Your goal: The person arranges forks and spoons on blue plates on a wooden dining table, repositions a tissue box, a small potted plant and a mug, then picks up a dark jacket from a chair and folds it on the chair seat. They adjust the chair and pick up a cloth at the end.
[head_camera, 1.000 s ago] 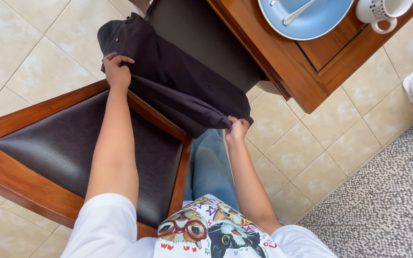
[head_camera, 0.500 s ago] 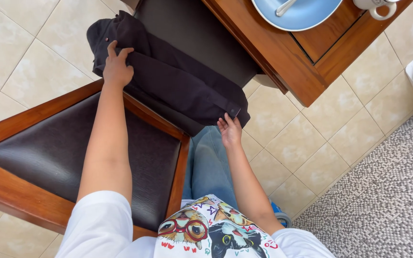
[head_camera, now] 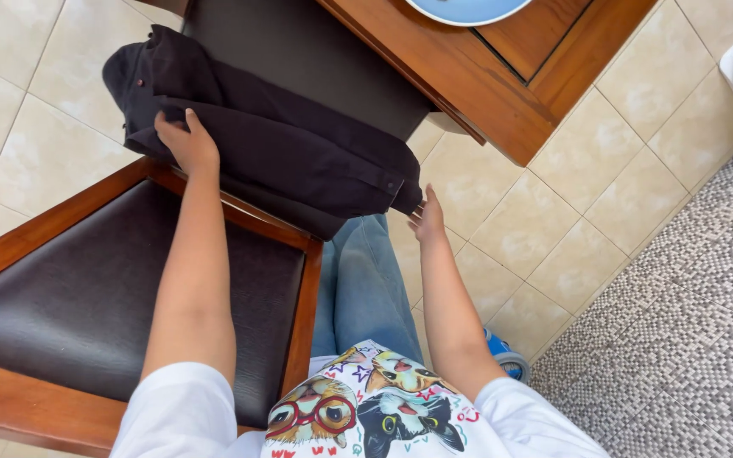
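One dark garment (head_camera: pixel 299 161), two hands: left (head_camera: pixel 187 142) gripping, right (head_camera: pixel 428 219) beside it.

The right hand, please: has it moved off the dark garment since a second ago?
Yes. The right hand has let go of the dark garment and drawn slightly rightward, open, beside its corner, below the wooden table.
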